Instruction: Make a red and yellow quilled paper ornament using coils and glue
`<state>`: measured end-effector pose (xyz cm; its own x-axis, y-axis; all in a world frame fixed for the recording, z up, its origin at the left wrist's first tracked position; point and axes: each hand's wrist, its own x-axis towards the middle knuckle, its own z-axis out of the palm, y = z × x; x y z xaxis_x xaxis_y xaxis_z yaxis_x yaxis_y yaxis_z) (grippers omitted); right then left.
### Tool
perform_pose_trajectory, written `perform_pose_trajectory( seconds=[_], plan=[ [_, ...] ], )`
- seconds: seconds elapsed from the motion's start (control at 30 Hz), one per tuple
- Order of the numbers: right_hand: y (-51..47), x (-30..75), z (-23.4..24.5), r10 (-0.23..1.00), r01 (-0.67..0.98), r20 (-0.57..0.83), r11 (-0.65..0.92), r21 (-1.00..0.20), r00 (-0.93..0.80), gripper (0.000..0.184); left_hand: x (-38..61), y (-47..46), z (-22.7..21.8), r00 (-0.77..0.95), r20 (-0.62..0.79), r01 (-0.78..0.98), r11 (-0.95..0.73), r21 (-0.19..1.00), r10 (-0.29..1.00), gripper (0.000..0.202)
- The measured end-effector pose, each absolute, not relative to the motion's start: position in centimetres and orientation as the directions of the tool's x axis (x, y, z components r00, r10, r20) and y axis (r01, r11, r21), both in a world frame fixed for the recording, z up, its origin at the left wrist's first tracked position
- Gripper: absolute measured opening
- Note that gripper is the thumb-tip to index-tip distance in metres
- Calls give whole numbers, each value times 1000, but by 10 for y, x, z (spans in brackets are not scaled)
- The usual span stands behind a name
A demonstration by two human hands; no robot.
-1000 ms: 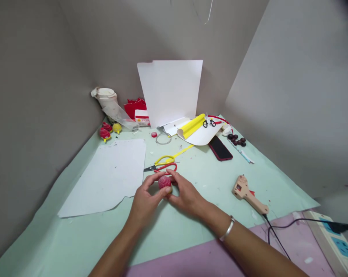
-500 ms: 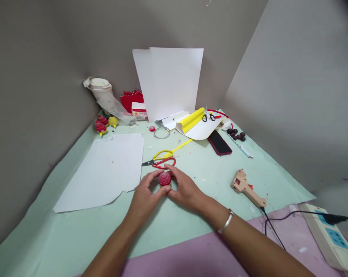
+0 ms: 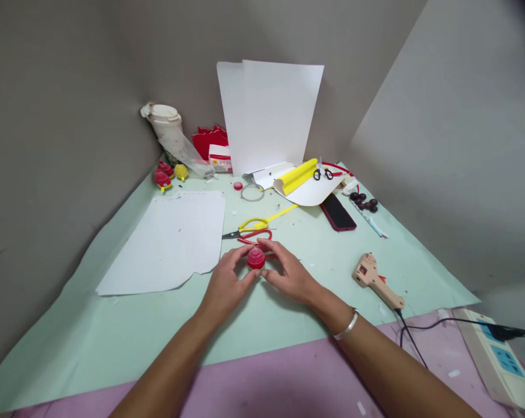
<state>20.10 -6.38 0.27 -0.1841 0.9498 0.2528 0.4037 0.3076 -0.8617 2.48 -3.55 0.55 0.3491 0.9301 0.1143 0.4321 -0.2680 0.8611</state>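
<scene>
A small red ribbed dome of coiled paper (image 3: 256,258) is held between both hands just above the pale green mat (image 3: 288,325). My left hand (image 3: 225,285) pinches its left side with thumb and fingers. From the right, my right hand (image 3: 288,275) pinches the other side; a silver bangle sits on that wrist. Just behind the hands lie scissors with red and yellow handles (image 3: 251,231).
A torn white sheet (image 3: 169,239) lies left. A glue gun (image 3: 375,278) with its cord and a power strip (image 3: 501,354) are right. A phone (image 3: 337,211), dark beads (image 3: 365,202), yellow roll (image 3: 297,176), upright white card (image 3: 268,116), a cup (image 3: 166,119) and red-yellow paper pieces (image 3: 166,176) crowd the back.
The hands stay closed on the red dome; they have turned it slightly, and it sits a little higher between the fingers. The camera has shifted, so the whole scene has moved in the picture.
</scene>
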Motion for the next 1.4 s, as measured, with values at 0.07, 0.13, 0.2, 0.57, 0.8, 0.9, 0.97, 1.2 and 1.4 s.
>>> perform_pose_trajectory(
  seconds=[0.07, 0.13, 0.2, 0.57, 0.8, 0.9, 0.97, 1.2, 1.4],
  plan=[
    [-63, 199, 2, 952, 412, 270, 305, -859, -142, 55, 25, -36, 5, 361, 139, 440, -299, 847, 922, 43],
    [-61, 197, 1, 945, 436, 302, 326, -839, -124, 48, 25, -37, 5, 361, 149, 455, -313, 834, 921, 42],
    [-60, 196, -1, 940, 441, 320, 337, -832, -116, 43, 26, -37, 4, 351, 145, 471, -308, 826, 925, 45],
    [-62, 199, -1, 971, 308, 229, 240, -921, -73, 37, 29, -38, 2, 311, 120, 505, -271, 819, 943, 49],
    [-63, 199, -5, 964, 369, 250, 265, -891, -90, 41, 30, -40, 2, 312, 146, 537, -301, 788, 939, 41],
    [-63, 198, -4, 957, 385, 266, 290, -876, -115, 45, 29, -40, 0, 321, 163, 541, -322, 777, 933, 42],
    [-64, 198, -3, 955, 396, 269, 298, -869, -128, 46, 29, -39, -1, 324, 165, 542, -325, 775, 932, 43],
    [-64, 198, -4, 954, 417, 267, 301, -858, -138, 47, 29, -39, -3, 309, 184, 538, -331, 775, 933, 46],
    [-63, 196, -5, 945, 438, 293, 327, -838, -145, 47, 30, -39, -6, 303, 213, 537, -351, 767, 929, 46]
  ],
)
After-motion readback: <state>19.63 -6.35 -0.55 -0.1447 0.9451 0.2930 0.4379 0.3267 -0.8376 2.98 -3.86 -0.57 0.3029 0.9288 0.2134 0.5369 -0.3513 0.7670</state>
